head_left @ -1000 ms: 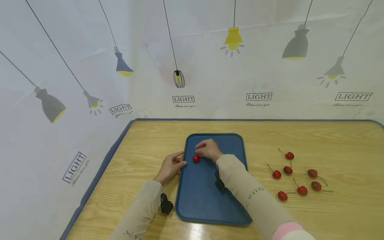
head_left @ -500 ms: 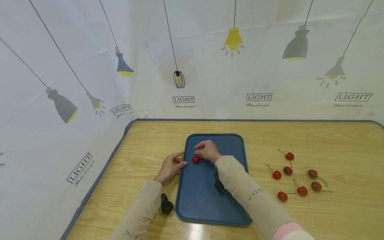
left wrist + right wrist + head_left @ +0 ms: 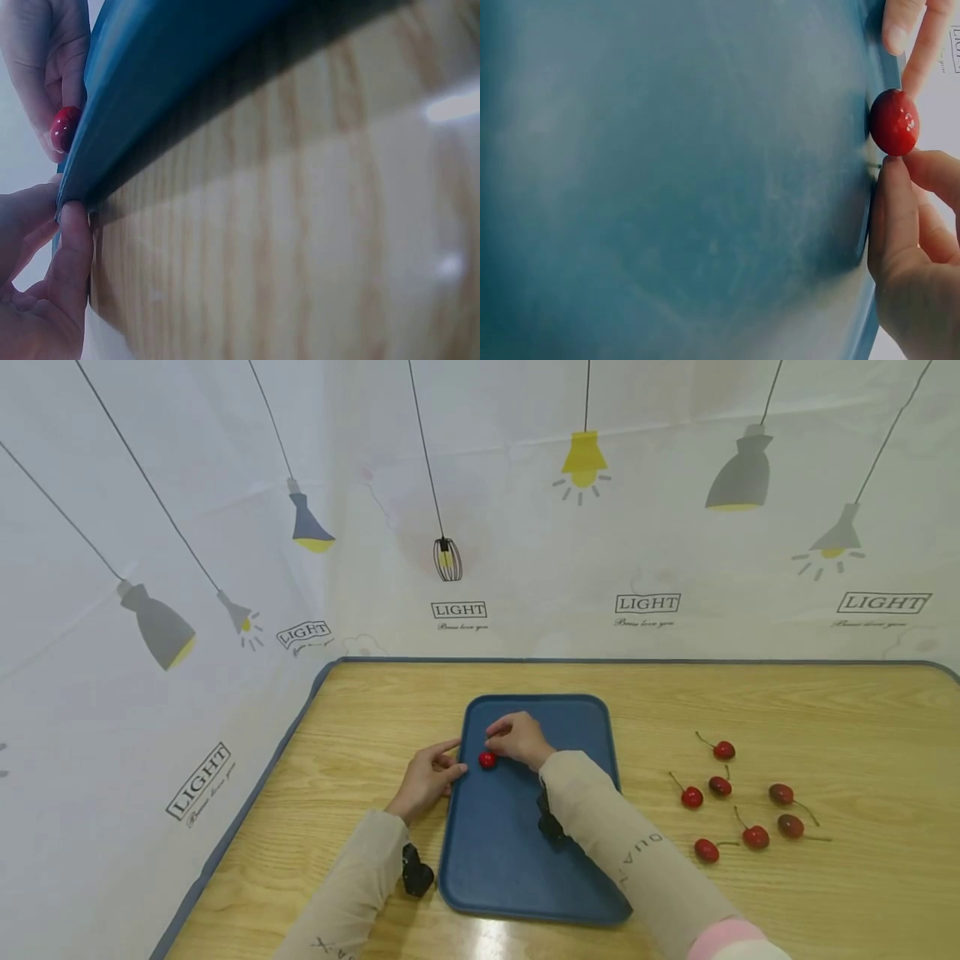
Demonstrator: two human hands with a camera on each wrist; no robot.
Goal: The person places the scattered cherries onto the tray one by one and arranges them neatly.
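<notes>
A red cherry (image 3: 487,761) is at the left side of the blue tray (image 3: 525,877), towards the back. My right hand (image 3: 521,740) is over the tray and pinches the cherry by its stem end, thumb against fingers; most of the stem is hidden. In the right wrist view, the round cherry (image 3: 895,122) is just beyond those fingertips. My left hand (image 3: 422,781) holds the tray's left rim, with the thumb tip over the edge. From the left wrist, the thumb and fingers of the left hand (image 3: 49,281) are seen against the rim.
Several stemmed cherries (image 3: 756,837) lie loose on the wooden table (image 3: 840,718) to the right of the tray. A wall covering (image 3: 540,543) printed with hanging lamps rises behind the table and along its left side. Black wrist devices (image 3: 416,871) sit below both sleeves.
The cherry at my right hand has shifted slightly left and a little towards me, and the right hand has moved slightly with it. My left hand stays at the tray's rim.
</notes>
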